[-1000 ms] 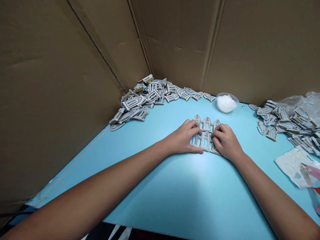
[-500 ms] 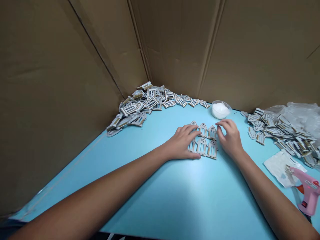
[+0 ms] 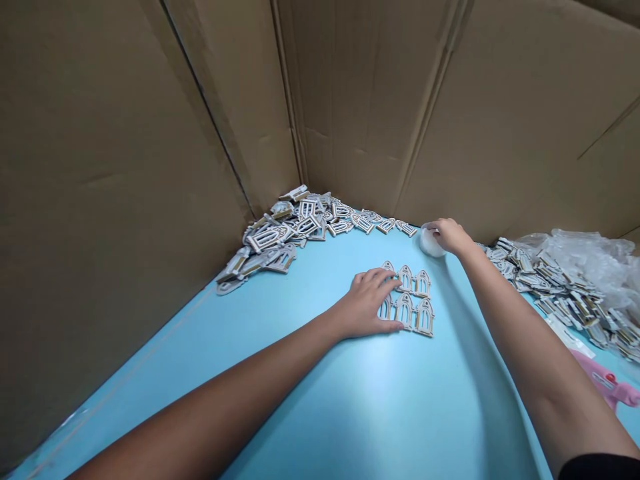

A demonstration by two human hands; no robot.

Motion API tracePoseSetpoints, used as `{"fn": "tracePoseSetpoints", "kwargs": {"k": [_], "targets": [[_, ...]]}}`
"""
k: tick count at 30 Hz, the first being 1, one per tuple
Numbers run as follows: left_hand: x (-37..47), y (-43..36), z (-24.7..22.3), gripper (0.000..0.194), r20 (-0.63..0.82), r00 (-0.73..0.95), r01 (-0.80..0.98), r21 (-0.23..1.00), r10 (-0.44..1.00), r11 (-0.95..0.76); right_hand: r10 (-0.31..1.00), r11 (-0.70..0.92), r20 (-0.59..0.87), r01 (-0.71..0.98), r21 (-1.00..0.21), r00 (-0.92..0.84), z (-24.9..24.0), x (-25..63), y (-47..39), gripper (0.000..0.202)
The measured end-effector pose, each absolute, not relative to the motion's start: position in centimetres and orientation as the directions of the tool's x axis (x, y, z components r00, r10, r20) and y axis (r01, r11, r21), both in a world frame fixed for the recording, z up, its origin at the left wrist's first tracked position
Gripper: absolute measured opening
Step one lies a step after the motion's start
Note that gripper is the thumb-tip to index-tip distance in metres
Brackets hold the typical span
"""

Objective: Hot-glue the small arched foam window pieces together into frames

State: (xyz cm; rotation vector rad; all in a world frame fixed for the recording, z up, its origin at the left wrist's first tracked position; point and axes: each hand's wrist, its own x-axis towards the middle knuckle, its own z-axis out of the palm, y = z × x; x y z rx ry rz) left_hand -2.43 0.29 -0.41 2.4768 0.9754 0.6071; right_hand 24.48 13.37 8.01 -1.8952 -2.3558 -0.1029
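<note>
My left hand (image 3: pixel 373 303) lies with fingers spread over the left side of two rows of small arched window pieces (image 3: pixel 424 316), white with brown edges, laid flat side by side. Its fingers and thumb touch the pieces and cover part of them. At the back, my right hand (image 3: pixel 449 237) is over a small clear round tub (image 3: pixel 431 244) with white stuff in it. The fingertips of that hand dip in at the tub's rim and are hidden, so I cannot tell what they hold.
A heap of similar arched pieces (image 3: pixel 270 237) sits in the back left corner. Another heap (image 3: pixel 565 283) lies on the right beside clear plastic bags (image 3: pixel 575 252). A pink glue gun (image 3: pixel 603 380) is at the right edge. Cardboard walls (image 3: pixel 360 100) enclose the blue table (image 3: pixel 300 373).
My right hand has moved from the right edge of the laid-out pieces back to the tub. My left hand stays on the pieces. The view has shifted slightly.
</note>
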Motion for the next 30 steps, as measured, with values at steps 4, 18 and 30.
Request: {"fn": "tracePoseSetpoints", "kwargs": {"k": [4,18,30], "targets": [[-2.4,0.3,-0.4,0.082,0.236,0.659,0.532,0.525,0.715,-0.664,0.981,0.185,0.063,0.983,0.013,-0.186,8.7,24.9,13.8,0.017],[-2.3,0.3,-0.3,0.079,0.237,0.655,0.531,0.531,0.717,-0.660,0.973,0.191,0.144,0.980,-0.048,-0.182,9.4,26.0,12.0,0.017],[-2.3,0.3,-0.4,0.080,0.234,0.643,0.503,0.589,0.729,-0.633,0.963,0.229,0.173,0.964,-0.131,-0.206,9.0,25.8,12.0,0.012]]}}
